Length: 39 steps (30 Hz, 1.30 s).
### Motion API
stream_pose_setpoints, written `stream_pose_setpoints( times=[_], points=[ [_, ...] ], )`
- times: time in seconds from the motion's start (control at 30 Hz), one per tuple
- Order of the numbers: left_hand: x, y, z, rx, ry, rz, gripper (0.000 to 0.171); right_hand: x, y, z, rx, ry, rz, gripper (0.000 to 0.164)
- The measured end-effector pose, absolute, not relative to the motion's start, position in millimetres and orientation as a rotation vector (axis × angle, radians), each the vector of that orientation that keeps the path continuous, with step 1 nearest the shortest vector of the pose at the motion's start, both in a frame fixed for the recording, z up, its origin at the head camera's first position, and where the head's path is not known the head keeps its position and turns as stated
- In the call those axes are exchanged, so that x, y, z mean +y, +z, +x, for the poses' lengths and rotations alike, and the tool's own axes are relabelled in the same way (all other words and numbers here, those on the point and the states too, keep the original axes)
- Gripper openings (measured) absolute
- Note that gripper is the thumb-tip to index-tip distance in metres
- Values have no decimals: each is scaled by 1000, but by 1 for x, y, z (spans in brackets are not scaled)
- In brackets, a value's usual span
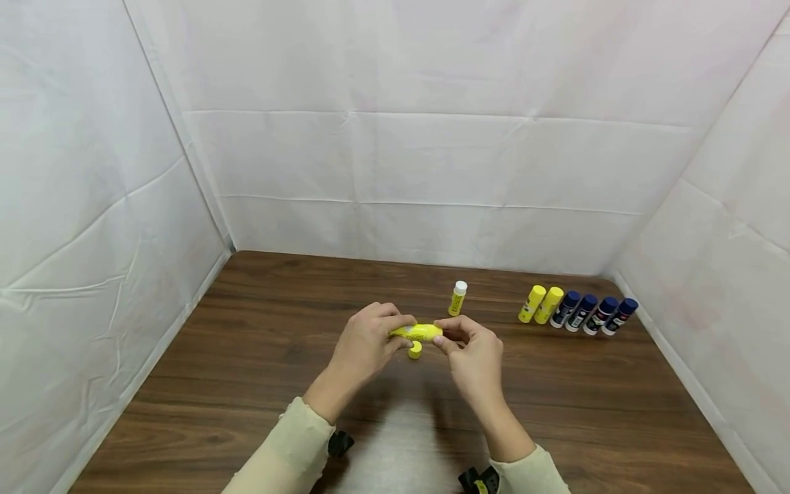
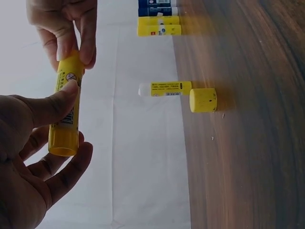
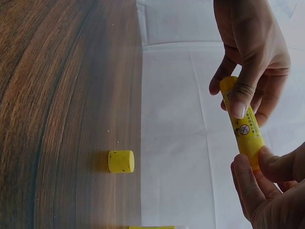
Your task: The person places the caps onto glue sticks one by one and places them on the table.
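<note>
Both hands hold one yellow glue stick (image 1: 423, 332) level above the table, one at each end. The left hand (image 1: 365, 337) pinches its barrel, thumb across the printed label, as the left wrist view shows. The right hand (image 1: 480, 355) pinches the opposite end between thumb and fingertips, hiding that tip. In the left wrist view, the end by the left hand looks smooth and rimmed. Below the glue stick, a loose yellow cap (image 1: 415, 350) stands on the table, also seen in the right wrist view as a short cap (image 3: 121, 161) with dark specks.
Behind the hands stands a yellow glue stick with a white top (image 1: 457, 299). To the right is a row of two yellow glue sticks (image 1: 532, 304) and several navy-capped glue sticks (image 1: 581, 314). White cloth walls (image 1: 432, 158) border the brown wooden table (image 1: 259, 329).
</note>
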<state>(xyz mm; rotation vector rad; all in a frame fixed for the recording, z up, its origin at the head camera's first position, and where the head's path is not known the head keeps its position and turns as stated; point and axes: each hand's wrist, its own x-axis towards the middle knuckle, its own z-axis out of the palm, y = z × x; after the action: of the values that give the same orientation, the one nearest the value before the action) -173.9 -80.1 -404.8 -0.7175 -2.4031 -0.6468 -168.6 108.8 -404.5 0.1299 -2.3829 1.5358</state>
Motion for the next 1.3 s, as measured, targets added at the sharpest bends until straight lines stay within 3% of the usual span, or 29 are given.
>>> stream_pose_setpoints(
  times=[1.3],
  points=[
    [-72, -409, -175, -2346, -654, -745, 32, 120, -402, -172, -2380, 1658, 72, 17]
  ],
)
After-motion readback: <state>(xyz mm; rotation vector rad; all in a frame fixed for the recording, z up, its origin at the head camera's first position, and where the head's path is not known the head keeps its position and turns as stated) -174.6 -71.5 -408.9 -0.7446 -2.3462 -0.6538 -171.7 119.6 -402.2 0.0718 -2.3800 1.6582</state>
